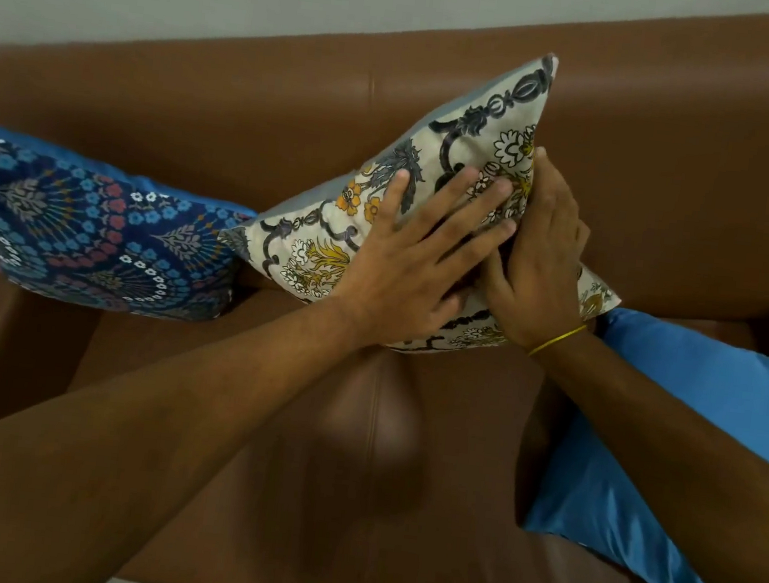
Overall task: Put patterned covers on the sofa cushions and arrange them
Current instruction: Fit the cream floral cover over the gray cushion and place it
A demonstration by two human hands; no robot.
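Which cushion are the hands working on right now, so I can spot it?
On the brown sofa, look at the middle of the backrest. The cream cushion leans there under the left hand and right hand. Its neighbours are a dark blue floral cushion and a plain blue one.

Two bare forearms are seen, and no sleeve is visible on either of them. The left hand is bare; no ring and no watch can be seen on it. On the wrist of the right hand a thin yellow thread band is worn, tied close around the wrist. The fingernails are cut short and no polish is seen on them.
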